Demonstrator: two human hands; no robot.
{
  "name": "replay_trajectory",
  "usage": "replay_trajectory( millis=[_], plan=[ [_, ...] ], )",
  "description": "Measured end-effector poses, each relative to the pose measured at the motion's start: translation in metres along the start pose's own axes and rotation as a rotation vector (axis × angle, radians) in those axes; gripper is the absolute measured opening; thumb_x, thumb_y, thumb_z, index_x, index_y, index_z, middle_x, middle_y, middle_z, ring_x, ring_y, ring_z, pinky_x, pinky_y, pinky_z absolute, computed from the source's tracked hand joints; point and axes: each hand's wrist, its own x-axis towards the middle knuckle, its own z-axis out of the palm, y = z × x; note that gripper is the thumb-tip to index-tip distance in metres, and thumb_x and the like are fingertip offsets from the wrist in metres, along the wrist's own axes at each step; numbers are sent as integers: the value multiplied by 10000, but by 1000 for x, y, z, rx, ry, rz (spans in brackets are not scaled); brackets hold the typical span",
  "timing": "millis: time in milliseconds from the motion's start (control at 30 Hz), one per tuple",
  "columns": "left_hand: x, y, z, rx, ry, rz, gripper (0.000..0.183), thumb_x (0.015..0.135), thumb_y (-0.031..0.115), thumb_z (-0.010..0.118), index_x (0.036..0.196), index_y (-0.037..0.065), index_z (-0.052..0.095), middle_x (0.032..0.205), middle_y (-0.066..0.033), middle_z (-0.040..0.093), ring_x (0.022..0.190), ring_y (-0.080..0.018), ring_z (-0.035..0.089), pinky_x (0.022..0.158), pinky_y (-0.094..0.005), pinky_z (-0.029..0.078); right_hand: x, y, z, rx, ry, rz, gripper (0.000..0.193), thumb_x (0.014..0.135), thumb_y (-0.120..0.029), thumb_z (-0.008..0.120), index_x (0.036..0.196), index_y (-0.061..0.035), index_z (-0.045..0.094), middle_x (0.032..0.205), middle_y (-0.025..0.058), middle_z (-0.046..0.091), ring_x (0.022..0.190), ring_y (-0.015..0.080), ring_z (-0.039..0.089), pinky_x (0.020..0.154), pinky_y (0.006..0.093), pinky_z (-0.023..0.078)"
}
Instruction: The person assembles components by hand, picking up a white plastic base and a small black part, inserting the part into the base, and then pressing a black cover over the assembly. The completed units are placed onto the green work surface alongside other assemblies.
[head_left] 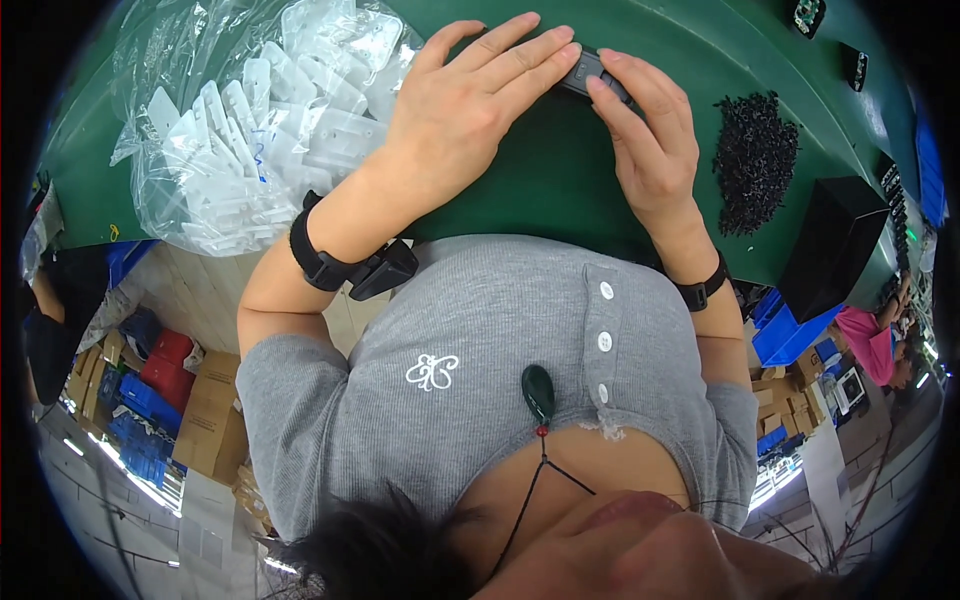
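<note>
A small dark grey rectangular plastic device lies at the far side of the green table. My right hand pinches its right end between thumb and fingers. From the other side my left hand reaches across with its fingers stretched out, fingertips touching the device's left end. The left thumb stands apart from the other fingers. Part of the device is hidden under the fingertips. Right of my right hand sits a pile of tiny black parts. A clear plastic bag full of translucent white flat pieces lies beside my left forearm.
The green table curves around in front of me. A black box stands at its right edge, above a blue bin. Small black electronic parts lie at the far right. Another person in pink is at the right.
</note>
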Motion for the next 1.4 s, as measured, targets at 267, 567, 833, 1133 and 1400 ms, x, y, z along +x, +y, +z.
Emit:
replay_trajectory(
  millis=[267,567,833,1133,1400],
  plan=[
    [36,36,-34,-54,-490,-452,472,745,79,662,1212,80,593,1192,-32,615,1111,-205,576,903,-353,446,14,4,-8,269,-23,176,189,818,28,690,1001,-19,683,1150,145,673,1025,269,638,898,331,493],
    [40,34,-45,-761,-362,-1170,392,815,318,737,979,-20,622,857,-149,616,784,-321,607,684,-387,489,29,-8,4,998,44,531,477,875,26,666,1308,40,464,1294,165,541,1188,229,542,1004,337,455],
    [7,-49,-144,197,-166,-868,237,849,104,678,1071,39,625,1024,-117,661,928,-311,601,818,-390,481,130,34,11,733,57,269,367,839,22,639,1192,28,539,1136,97,506,1045,183,577,933,296,466],
    [-4,-50,-166,270,-604,-785,452,741,63,756,1162,12,598,1136,-136,596,998,-340,546,854,-411,455,210,104,31,265,-287,206,264,799,-84,698,1027,19,616,936,163,674,892,253,647,798,337,495],
    [0,-46,-168,335,-519,-784,441,697,171,825,1031,12,584,1051,-141,538,960,-337,509,815,-395,453,208,100,38,197,-278,250,273,801,-131,710,1029,8,648,948,152,681,872,261,641,784,339,494]
  ],
)
